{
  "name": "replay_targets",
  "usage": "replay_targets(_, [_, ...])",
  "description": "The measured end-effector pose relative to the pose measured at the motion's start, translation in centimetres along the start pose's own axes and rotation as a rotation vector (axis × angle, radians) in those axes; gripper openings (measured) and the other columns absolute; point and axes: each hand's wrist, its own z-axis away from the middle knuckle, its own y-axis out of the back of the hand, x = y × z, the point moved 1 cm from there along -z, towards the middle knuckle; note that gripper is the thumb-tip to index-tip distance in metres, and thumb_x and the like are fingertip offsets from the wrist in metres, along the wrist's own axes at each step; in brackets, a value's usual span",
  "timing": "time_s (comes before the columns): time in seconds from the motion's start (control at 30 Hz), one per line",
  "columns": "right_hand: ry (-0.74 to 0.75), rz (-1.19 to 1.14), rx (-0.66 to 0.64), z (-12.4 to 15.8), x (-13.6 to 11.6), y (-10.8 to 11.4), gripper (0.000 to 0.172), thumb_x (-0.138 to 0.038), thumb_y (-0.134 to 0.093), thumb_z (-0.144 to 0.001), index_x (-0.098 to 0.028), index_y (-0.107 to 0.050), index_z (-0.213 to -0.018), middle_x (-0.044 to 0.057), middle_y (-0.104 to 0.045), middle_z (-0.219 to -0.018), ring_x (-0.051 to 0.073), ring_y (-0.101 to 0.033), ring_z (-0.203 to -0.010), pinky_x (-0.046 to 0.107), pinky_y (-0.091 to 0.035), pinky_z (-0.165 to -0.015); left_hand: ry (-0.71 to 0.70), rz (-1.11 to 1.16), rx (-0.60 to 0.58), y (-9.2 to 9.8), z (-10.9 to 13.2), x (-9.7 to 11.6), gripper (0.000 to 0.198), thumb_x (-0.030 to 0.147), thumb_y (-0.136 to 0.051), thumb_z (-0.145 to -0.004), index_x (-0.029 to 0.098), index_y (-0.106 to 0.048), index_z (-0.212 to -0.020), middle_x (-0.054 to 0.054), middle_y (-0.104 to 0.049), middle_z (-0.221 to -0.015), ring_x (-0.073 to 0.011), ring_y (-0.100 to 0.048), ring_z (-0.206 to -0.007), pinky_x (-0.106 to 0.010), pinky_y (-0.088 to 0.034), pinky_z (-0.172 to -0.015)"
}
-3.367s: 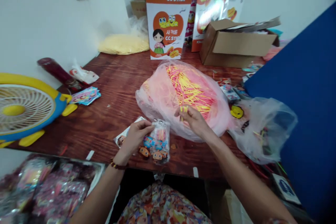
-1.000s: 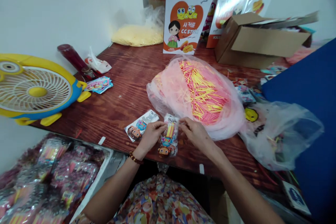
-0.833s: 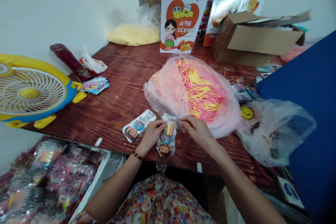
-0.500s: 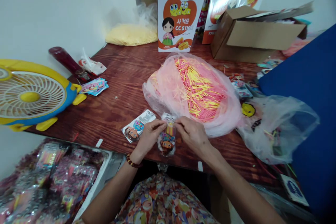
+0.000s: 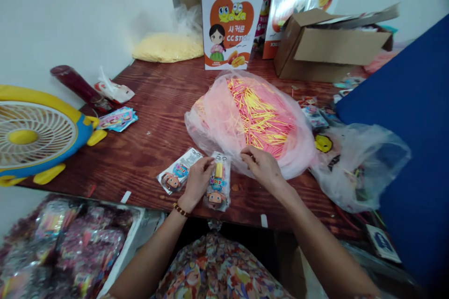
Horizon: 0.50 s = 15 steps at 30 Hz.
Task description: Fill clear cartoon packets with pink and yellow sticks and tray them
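Head view: the left hand (image 5: pixel 197 181) pinches the left edge of a small clear packet (image 5: pixel 217 187) lying flat near the front edge of the wooden table (image 5: pixel 154 117). The right hand (image 5: pixel 264 168), fingers curled, rests on the big plastic bag (image 5: pixel 224 117) of thin pink and yellow sticks (image 5: pixel 261 117); whether it grips anything cannot be told.

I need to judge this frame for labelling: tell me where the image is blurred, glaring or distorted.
Head view: even, soft light; the left hand and the packet it holds are fairly sharp; the pink bag shows mild sheen; the tray at lower left is blurred; wide-angle lens bends the fan and table edge.
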Motion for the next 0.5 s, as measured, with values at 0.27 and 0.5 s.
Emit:
replay_targets(0.27, [-0.160,0.383,-0.011,-1.5,8.4,4.5,0.021,-0.020,-0.048,-0.093,-0.021,-0.069,-0.096,0.007,-0.073,-0.099,0.021,-0.065,-0.090,0.028,-0.041,-0.070,-0.004,-0.150,0.049,2.1,0.9,-1.2,0.039,0.040,-0.051,-0.092,0.016,-0.062,-0.121,-0.009,-0.071,-0.098,-0.0227,-0.065,-0.087,-0.037,-0.050,-0.083])
replay_targets(0.5, [0.146,0.561,-0.254,-3.8,10.2,5.1,0.023,-0.013,-0.049,-0.091,-0.017,-0.072,-0.094,0.011,-0.069,-0.102,0.022,-0.059,-0.099,0.030,-0.039,-0.083,0.031,-0.793,0.095,7.7,-0.7,-3.6,0.046,0.042,-0.040,-0.094,0.015,-0.065,-0.122,-0.017,-0.064,-0.120,-0.0356,-0.054,-0.110,-0.048,-0.043,-0.092])
